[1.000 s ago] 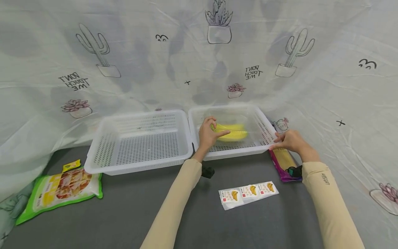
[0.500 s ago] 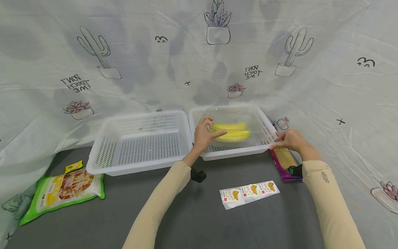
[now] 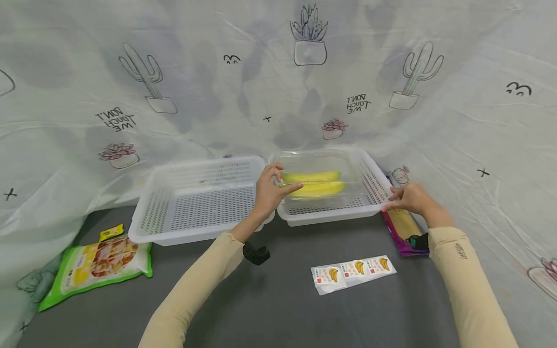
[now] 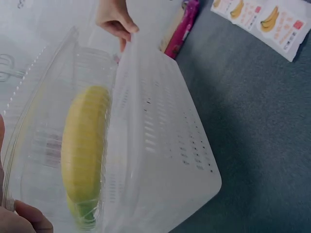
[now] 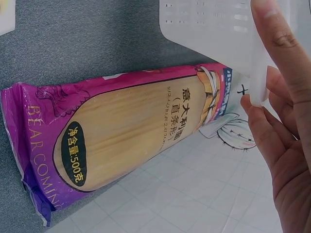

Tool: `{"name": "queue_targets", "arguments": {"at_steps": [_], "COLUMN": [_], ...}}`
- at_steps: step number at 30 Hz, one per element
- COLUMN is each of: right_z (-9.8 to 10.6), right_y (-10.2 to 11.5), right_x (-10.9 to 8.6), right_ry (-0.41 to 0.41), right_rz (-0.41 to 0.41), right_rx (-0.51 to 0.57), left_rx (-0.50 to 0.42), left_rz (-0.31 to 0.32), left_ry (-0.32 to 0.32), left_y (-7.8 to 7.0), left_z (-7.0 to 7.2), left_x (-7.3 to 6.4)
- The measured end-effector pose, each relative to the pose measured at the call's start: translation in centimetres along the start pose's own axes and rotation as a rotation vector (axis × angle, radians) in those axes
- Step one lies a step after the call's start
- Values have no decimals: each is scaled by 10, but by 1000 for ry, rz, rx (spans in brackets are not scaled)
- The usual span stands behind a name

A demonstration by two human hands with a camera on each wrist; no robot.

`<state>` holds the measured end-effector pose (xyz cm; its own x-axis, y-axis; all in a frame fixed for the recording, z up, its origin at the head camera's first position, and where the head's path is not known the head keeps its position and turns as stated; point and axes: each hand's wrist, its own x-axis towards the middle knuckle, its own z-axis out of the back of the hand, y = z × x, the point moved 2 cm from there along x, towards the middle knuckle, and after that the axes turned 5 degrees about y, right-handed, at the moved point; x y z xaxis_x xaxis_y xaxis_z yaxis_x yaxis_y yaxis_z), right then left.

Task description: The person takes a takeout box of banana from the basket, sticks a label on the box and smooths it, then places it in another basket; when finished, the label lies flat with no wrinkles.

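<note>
My left hand (image 3: 269, 189) pinches the left end of a clear plastic box (image 3: 322, 157) holding yellow bananas (image 3: 315, 187). The box overlaps the right white basket (image 3: 335, 218) and sits within its walls at the right. In the left wrist view, the left fingertips (image 4: 31, 213) are at the box's edge, close to a banana (image 4: 86, 141). My right hand (image 3: 414, 199) grips the front right corner of that basket. The right wrist view has its rim (image 5: 259, 90) between thumb and fingers.
A second white basket (image 3: 174, 238) stands to the left. A purple spaghetti bag (image 5: 121, 131) lies by the right basket. Banana stickers (image 3: 354, 273) lie in front. At left are a green-edged food bag (image 3: 102, 265) and a small yellow packet (image 3: 111, 232).
My left hand has moved left, and the clear box with the bananas has shifted left with it. My right hand stays on the basket's corner.
</note>
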<state>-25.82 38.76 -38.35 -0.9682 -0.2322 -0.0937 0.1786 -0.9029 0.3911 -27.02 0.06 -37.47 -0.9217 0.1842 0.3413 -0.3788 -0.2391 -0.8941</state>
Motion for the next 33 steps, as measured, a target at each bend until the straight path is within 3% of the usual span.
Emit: {"name": "queue_targets", "arguments": {"at_steps": [6,15,23,33], "right_z": [0,0,0,-2], "right_y": [1,1,1,2], "right_x": [-1,-3,-2,-3], "right_ry": [12,20,9,-7], "right_rz": [7,2,-5,-11], "right_rx": [5,12,-5,-21], "left_rx": [0,-29,-61,-35], "left_rz": [0,-11,35,-21], "left_ry": [-32,-23,-7,-24], "left_y": [-10,-22,-66,-77], "left_z": [18,38,52,59], "left_x": [-12,-37,-76,-121]}}
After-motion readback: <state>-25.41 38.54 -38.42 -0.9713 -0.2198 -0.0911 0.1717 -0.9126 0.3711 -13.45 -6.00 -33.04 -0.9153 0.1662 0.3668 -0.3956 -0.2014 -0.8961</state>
